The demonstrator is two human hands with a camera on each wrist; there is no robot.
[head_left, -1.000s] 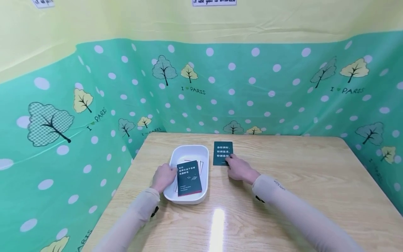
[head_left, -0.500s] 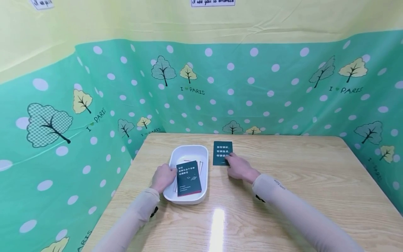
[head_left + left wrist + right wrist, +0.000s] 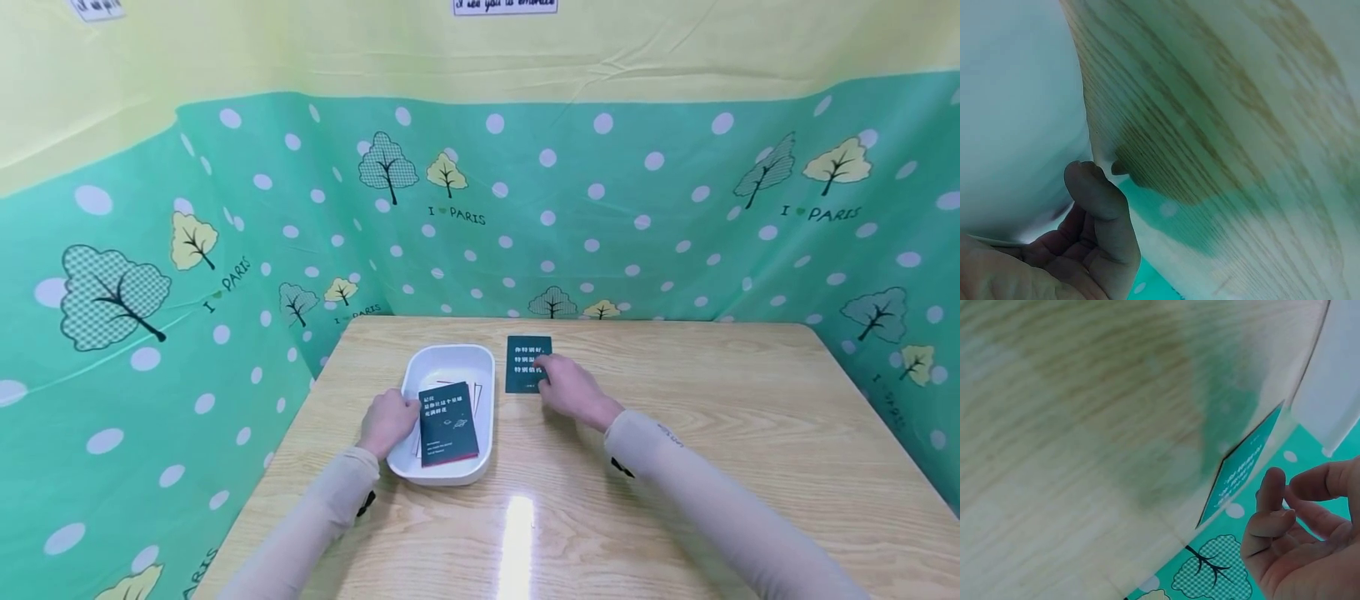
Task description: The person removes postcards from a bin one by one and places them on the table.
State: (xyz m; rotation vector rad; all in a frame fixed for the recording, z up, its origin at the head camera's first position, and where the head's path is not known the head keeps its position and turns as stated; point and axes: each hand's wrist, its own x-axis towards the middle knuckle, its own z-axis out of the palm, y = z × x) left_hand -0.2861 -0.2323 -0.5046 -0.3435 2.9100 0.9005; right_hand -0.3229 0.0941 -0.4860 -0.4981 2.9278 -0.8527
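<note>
A white plastic tub [image 3: 441,478] stands left of centre on the table, and my left hand [image 3: 388,422] grips its left rim. Inside lies a dark green booklet [image 3: 448,427] with white lettering and a red lower edge, on top of some white sheets [image 3: 478,396]. To the right of the tub, a dark green card [image 3: 522,354] with white characters lies flat. My right hand [image 3: 573,390] is over the card's right side in the head view. In the right wrist view its fingers [image 3: 1272,487] are loosely bent with nothing between them, apart from the card [image 3: 1235,472].
The wooden table [image 3: 712,433] extends to the right and toward the front, with a bright light reflection [image 3: 516,542] near the front. A green polka-dot curtain [image 3: 600,217] with printed trees hangs behind the table and along both sides.
My right hand's fingertips have shifted slightly up and left, from the card's lower right edge to farther over it. The left hand, tub and card stay in place.
</note>
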